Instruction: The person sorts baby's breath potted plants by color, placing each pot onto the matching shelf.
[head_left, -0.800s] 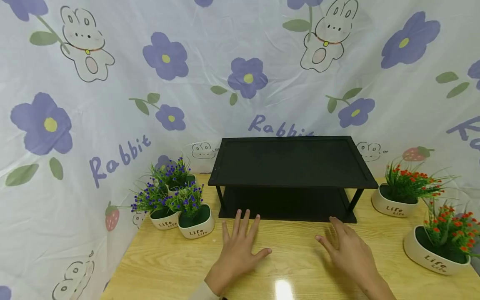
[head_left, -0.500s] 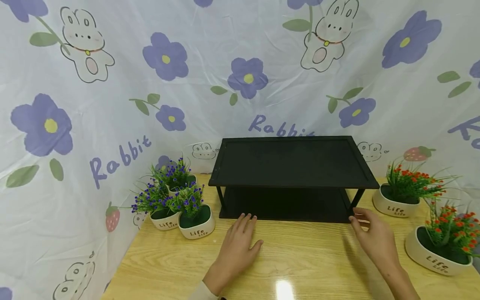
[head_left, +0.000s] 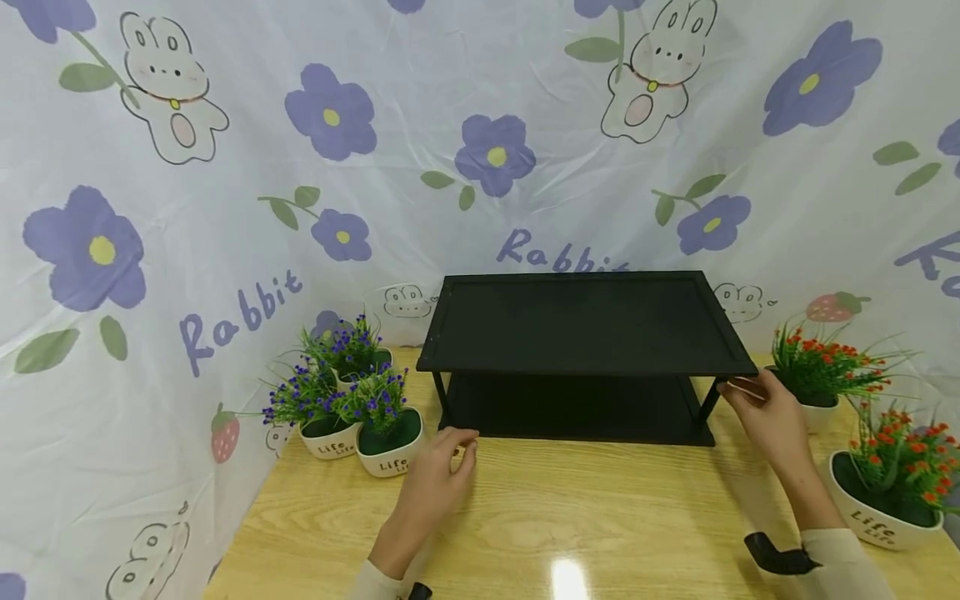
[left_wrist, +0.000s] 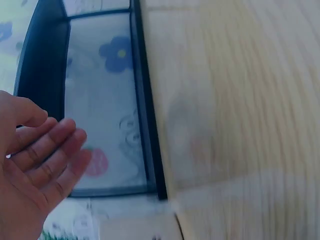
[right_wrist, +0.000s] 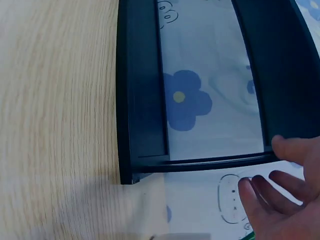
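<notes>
A black two-tier shelf (head_left: 585, 321) stands on the wooden table. My left hand (head_left: 433, 477) is at its front left corner, close to a white oval pot of purple flowers (head_left: 388, 442). In the left wrist view, the fingers (left_wrist: 55, 160) are loosely bent with nothing between them. My right hand (head_left: 768, 412) is beside the front right post (head_left: 711, 402), just under the top board. The right wrist view has my thumb (right_wrist: 287, 149) at the post's upper end, while the other fingers curve loosely away from it. Whether the thumb touches is unclear.
Several pots of purple flowers (head_left: 322, 400) cluster left of the shelf. To the right are two pots of red flowers, the nearer pot (head_left: 881, 508) and the farther one (head_left: 817, 412), partly behind my right hand. A patterned cloth (head_left: 420, 100) hangs behind.
My right hand has moved right from the shelf's front edge, then up beside the front right post. The left hand has shifted left to the front left corner, its spread fingers now bent. The shelf stays put.
</notes>
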